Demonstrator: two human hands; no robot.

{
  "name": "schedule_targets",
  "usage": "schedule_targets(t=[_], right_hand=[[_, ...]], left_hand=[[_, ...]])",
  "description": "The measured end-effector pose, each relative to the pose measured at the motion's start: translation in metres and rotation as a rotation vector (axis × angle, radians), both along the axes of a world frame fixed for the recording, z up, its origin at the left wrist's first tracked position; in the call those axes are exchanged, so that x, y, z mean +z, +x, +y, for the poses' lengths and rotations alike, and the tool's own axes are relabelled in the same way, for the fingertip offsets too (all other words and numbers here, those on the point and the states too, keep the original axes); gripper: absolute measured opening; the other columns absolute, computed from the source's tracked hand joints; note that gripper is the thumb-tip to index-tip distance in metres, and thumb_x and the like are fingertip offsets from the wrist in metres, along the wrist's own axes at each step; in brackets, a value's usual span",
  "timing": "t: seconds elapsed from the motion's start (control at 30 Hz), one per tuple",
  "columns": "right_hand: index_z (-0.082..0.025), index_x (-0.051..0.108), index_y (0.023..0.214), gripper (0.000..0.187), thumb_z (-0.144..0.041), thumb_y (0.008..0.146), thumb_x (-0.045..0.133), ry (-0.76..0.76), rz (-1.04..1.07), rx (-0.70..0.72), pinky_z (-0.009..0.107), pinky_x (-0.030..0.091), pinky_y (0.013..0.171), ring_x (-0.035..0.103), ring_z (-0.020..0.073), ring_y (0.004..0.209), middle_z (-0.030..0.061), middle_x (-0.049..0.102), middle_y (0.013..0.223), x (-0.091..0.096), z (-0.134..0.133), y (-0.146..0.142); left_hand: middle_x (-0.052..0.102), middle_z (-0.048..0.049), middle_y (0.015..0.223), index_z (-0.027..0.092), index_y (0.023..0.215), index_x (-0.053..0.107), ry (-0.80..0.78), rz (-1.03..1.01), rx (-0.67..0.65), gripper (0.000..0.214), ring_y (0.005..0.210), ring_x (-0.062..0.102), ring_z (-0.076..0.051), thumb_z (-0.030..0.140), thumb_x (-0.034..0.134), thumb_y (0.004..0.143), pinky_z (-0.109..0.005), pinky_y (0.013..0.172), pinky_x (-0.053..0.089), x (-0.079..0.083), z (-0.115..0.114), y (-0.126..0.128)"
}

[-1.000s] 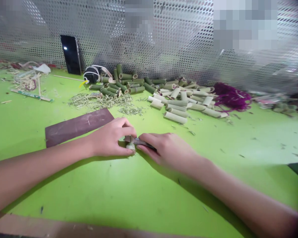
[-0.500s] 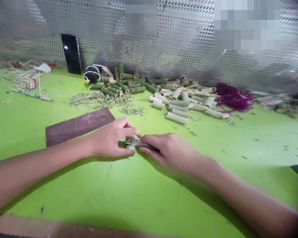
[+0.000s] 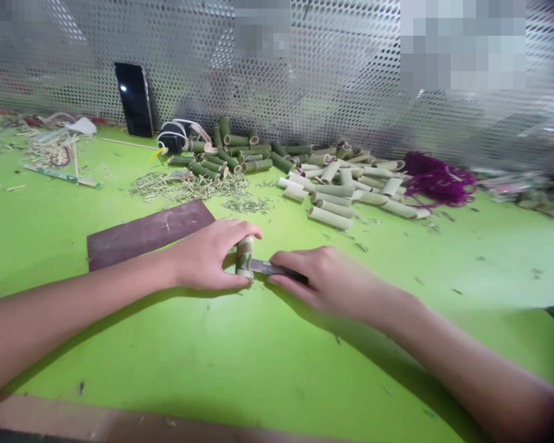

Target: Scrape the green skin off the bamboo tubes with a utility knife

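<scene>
Between the thumb and fingers of my left hand [image 3: 215,255] is a short bamboo piece [image 3: 244,253], gripped at its two ends. Its surface is partly green and partly pale where skin has come off. My right hand [image 3: 316,277] is closed around the handle of a knife [image 3: 268,267]. The blade points left, and its tip reaches the bamboo's right side near the lower end. Both hands are low over the green table [image 3: 221,357].
A dark reddish-brown sheet [image 3: 150,234] lies by my left forearm. Behind are bamboo shavings [image 3: 189,187], piled bamboo pieces [image 3: 330,215], and purple string [image 3: 438,178]. A phone [image 3: 133,98] leans on the perforated metal panel [image 3: 184,74], beside a black charger [image 3: 172,136].
The knife has drawn back to the right, off the top of the bamboo piece. More of the bamboo shows now, and the left index finger is lifted higher.
</scene>
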State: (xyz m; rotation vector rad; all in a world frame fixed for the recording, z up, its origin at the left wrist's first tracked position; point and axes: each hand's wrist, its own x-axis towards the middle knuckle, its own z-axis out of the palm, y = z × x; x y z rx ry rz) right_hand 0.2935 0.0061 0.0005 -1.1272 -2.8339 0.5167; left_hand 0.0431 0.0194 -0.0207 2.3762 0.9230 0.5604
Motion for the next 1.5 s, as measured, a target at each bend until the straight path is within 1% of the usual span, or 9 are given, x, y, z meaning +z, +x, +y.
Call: schedule_targets(t=[0.47, 0.87, 1.03, 1.13, 1.23, 1.27, 1.33, 1.4, 1.5], right_hand=[[-0.020, 0.066, 0.094, 0.034, -0.043, 0.106, 0.044, -0.044, 0.011, 0.002, 0.027, 0.031, 0.053, 0.054, 0.0137, 0.053, 0.0030, 0.067, 0.068, 0.002, 0.001, -0.002], [-0.020, 0.066, 0.093, 0.033, -0.042, 0.106, 0.045, -0.081, 0.013, -0.004, 0.028, 0.029, 0.053, 0.051, 0.0136, 0.052, 0.0028, 0.067, 0.069, 0.002, -0.001, -0.003], [-0.020, 0.064, 0.093, 0.034, -0.044, 0.106, 0.044, -0.070, 0.014, -0.019, 0.028, 0.029, 0.053, 0.051, 0.0137, 0.053, 0.0026, 0.066, 0.069, 0.002, -0.002, -0.006], [-0.020, 0.064, 0.091, 0.034, -0.044, 0.106, 0.044, -0.079, 0.023, -0.020, 0.028, 0.030, 0.052, 0.051, 0.0132, 0.052, 0.0023, 0.066, 0.068, 0.002, -0.002, -0.006], [-0.020, 0.065, 0.092, 0.034, -0.043, 0.107, 0.044, -0.097, 0.032, -0.009, 0.027, 0.032, 0.053, 0.053, 0.0133, 0.053, 0.0025, 0.068, 0.070, 0.002, -0.002, -0.006], [-0.020, 0.065, 0.093, 0.034, -0.043, 0.107, 0.044, -0.100, 0.031, -0.008, 0.027, 0.033, 0.053, 0.053, 0.0134, 0.053, 0.0025, 0.068, 0.071, 0.002, -0.002, -0.005], [-0.020, 0.065, 0.094, 0.033, -0.043, 0.107, 0.044, -0.096, 0.024, -0.009, 0.027, 0.033, 0.054, 0.055, 0.0135, 0.054, 0.0026, 0.069, 0.073, 0.001, -0.001, -0.005], [-0.020, 0.065, 0.095, 0.034, -0.043, 0.107, 0.044, -0.085, 0.020, 0.000, 0.028, 0.033, 0.055, 0.056, 0.0135, 0.056, 0.0025, 0.070, 0.074, 0.001, -0.001, -0.005], [-0.020, 0.065, 0.095, 0.034, -0.043, 0.107, 0.043, -0.078, 0.012, 0.005, 0.028, 0.032, 0.056, 0.056, 0.0136, 0.056, 0.0028, 0.070, 0.074, 0.002, -0.001, -0.006]], left_hand=[[0.067, -0.0067, 0.115, 0.024, 0.129, 0.049, 0.006, 0.011, 0.011, 0.056, 0.106, 0.063, -0.027, 0.034, 0.074, 0.079, -0.042, 0.091, 0.053, 0.000, 0.000, 0.000], [0.066, -0.0075, 0.116, 0.023, 0.133, 0.048, -0.001, 0.032, 0.007, 0.060, 0.105, 0.061, -0.026, 0.036, 0.074, 0.080, -0.042, 0.093, 0.052, 0.000, -0.001, -0.001], [0.068, -0.0079, 0.115, 0.022, 0.127, 0.055, 0.015, 0.039, -0.008, 0.052, 0.105, 0.063, -0.027, 0.039, 0.074, 0.082, -0.042, 0.093, 0.052, 0.001, 0.001, -0.002], [0.069, -0.0106, 0.126, 0.023, 0.122, 0.061, 0.043, 0.044, -0.042, 0.051, 0.116, 0.064, -0.031, 0.051, 0.075, 0.083, -0.048, 0.102, 0.050, -0.001, 0.003, -0.005], [0.062, -0.0147, 0.146, 0.024, 0.126, 0.066, 0.068, 0.037, -0.044, 0.058, 0.134, 0.057, -0.038, 0.066, 0.071, 0.086, -0.057, 0.111, 0.043, -0.004, 0.002, -0.010], [0.060, -0.0147, 0.149, 0.025, 0.124, 0.068, 0.079, 0.023, -0.046, 0.053, 0.137, 0.055, -0.038, 0.065, 0.068, 0.090, -0.057, 0.112, 0.041, -0.005, 0.002, -0.012], [0.062, -0.0129, 0.147, 0.026, 0.115, 0.074, 0.114, -0.025, -0.065, 0.038, 0.135, 0.057, -0.034, 0.057, 0.063, 0.097, -0.054, 0.113, 0.041, -0.006, 0.002, -0.014], [0.068, -0.0100, 0.137, 0.026, 0.104, 0.077, 0.164, -0.075, -0.095, 0.027, 0.127, 0.061, -0.030, 0.049, 0.064, 0.100, -0.049, 0.111, 0.042, -0.007, 0.001, -0.016], [0.073, -0.0068, 0.125, 0.026, 0.098, 0.077, 0.214, -0.096, -0.137, 0.019, 0.117, 0.064, -0.025, 0.040, 0.065, 0.101, -0.045, 0.108, 0.043, -0.005, 0.000, -0.016]])
